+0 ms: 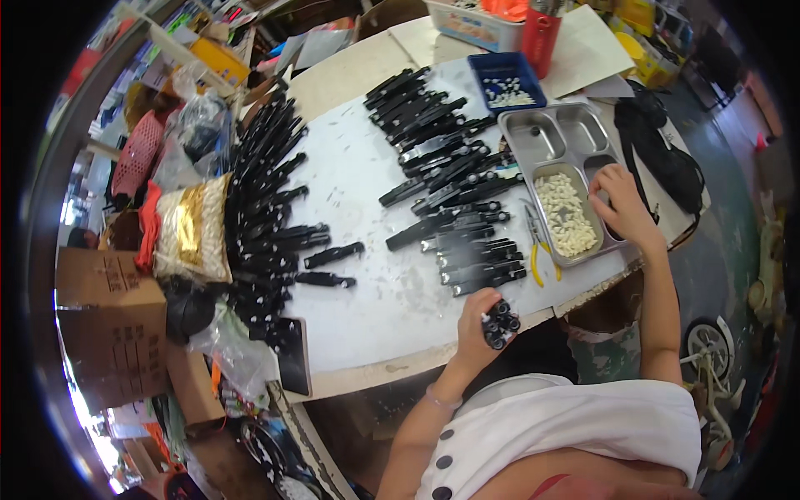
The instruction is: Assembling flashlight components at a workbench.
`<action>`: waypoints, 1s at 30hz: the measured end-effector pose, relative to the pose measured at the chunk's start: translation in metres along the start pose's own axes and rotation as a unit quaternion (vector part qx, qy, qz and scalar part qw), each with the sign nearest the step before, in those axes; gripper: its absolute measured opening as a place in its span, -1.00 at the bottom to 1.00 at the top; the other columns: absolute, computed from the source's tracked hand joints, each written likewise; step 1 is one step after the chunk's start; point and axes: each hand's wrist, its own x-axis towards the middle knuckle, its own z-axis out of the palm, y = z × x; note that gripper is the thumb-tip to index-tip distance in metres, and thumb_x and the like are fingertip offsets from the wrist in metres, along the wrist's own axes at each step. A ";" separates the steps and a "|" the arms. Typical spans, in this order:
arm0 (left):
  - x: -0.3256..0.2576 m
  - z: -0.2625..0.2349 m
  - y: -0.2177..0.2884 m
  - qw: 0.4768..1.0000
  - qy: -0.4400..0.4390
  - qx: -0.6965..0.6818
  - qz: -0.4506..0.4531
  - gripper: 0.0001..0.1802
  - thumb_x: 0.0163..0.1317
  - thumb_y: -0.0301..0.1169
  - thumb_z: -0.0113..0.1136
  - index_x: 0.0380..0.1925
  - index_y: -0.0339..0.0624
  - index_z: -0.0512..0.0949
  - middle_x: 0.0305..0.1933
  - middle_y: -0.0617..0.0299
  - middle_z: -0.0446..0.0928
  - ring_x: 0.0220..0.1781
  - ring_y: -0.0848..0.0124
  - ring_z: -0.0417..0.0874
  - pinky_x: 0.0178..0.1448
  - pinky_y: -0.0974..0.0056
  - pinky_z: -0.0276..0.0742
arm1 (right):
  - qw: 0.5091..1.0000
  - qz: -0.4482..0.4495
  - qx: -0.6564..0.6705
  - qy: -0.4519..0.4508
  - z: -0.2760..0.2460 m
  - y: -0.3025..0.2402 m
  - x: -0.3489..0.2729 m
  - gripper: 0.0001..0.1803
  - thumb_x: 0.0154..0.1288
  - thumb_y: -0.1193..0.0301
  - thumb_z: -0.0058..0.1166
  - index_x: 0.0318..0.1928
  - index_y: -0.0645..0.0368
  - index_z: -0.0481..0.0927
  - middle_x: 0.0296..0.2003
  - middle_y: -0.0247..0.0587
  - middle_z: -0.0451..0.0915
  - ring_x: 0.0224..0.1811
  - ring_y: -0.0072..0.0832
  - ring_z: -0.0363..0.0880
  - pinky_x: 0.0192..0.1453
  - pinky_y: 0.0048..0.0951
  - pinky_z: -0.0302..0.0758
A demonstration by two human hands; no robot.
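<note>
My left hand [477, 327] is closed around a bundle of slim black plastic parts [501, 325] at the table's front edge, their round ends facing up. My right hand [620, 205] reaches over the right side of a divided metal tray [533, 218], its fingers curled down at a dark compartment. Whatever its fingertips hold is hidden. Small cream-white pieces [567, 218] fill the tray's near left compartment. Left of the tray, pliers with yellow handles [543, 254] lie on the white tabletop [342, 167]. A long row of similar black parts [446, 167] runs beside them.
More black parts [271, 200] are piled along the table's left side. Against them rest a bag of white pieces [190, 229] and a cardboard box [112, 325]. Behind the tray stand a blue bin [502, 62] and a red cylinder [543, 37]. A black bag [658, 150] lies right.
</note>
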 end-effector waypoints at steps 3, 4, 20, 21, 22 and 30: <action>-0.004 -0.007 -0.002 1.000 -0.002 -0.008 0.008 -0.44 -0.09 -0.50 0.36 -0.03 -0.20 0.37 -0.11 0.06 0.43 -0.10 0.21 0.52 -0.01 0.25 0.46 | 0.966 -0.172 0.151 -0.122 -0.012 -0.080 0.011 -0.88 0.13 0.42 0.09 -0.35 0.13 0.45 -0.26 -0.25 0.40 -0.03 -0.27 0.32 0.15 -0.26 0.21; -0.003 -0.007 -0.003 1.000 -0.003 -0.010 0.015 -0.39 -0.13 -0.48 0.39 -0.02 -0.21 0.36 -0.09 0.01 0.44 -0.10 0.13 0.52 -0.03 0.20 0.48 | 0.944 -0.236 0.158 -0.168 -0.014 -0.101 0.012 -0.87 0.14 0.40 0.10 -0.32 0.11 0.46 -0.24 -0.26 0.41 -0.01 -0.29 0.31 0.16 -0.24 0.21; -0.003 -0.003 -0.004 0.997 -0.022 0.063 0.034 -0.43 -0.14 -0.49 0.38 -0.06 -0.24 0.38 -0.09 0.00 0.46 -0.10 0.01 0.53 -0.12 0.13 0.50 | 0.812 -0.498 -0.173 -0.251 -0.012 -0.207 0.022 -0.80 -0.04 0.36 0.04 -0.46 0.23 0.61 -0.38 -0.28 0.51 -0.06 -0.32 0.39 0.33 -0.17 0.14; -0.003 -0.002 -0.004 0.997 -0.020 0.067 0.032 -0.43 -0.14 -0.49 0.38 -0.06 -0.24 0.38 -0.08 0.01 0.46 -0.10 0.01 0.53 -0.12 0.13 0.51 | 0.805 -0.506 -0.228 -0.210 -0.011 -0.209 0.017 -0.80 -0.04 0.37 0.03 -0.45 0.23 0.61 -0.37 -0.29 0.51 -0.06 -0.33 0.40 0.33 -0.17 0.14; -0.002 -0.001 -0.004 0.997 -0.017 0.071 0.030 -0.42 -0.14 -0.49 0.38 -0.05 -0.23 0.38 -0.08 0.01 0.46 -0.09 0.01 0.53 -0.12 0.14 0.51 | 0.795 -0.510 -0.283 -0.167 -0.011 -0.209 0.015 -0.80 -0.03 0.37 0.03 -0.45 0.23 0.62 -0.36 -0.31 0.50 -0.06 -0.34 0.40 0.34 -0.17 0.14; 0.006 -0.010 0.008 1.000 0.002 -0.013 0.025 -0.34 -0.15 -0.44 0.44 -0.01 -0.24 0.34 -0.05 -0.02 0.45 -0.08 0.02 0.53 -0.04 0.13 0.51 | 0.889 -0.431 -0.046 -0.145 -0.012 -0.165 0.012 -0.80 -0.01 0.42 0.09 -0.29 0.08 0.58 -0.29 -0.41 0.42 -0.04 -0.44 0.37 0.32 -0.13 0.19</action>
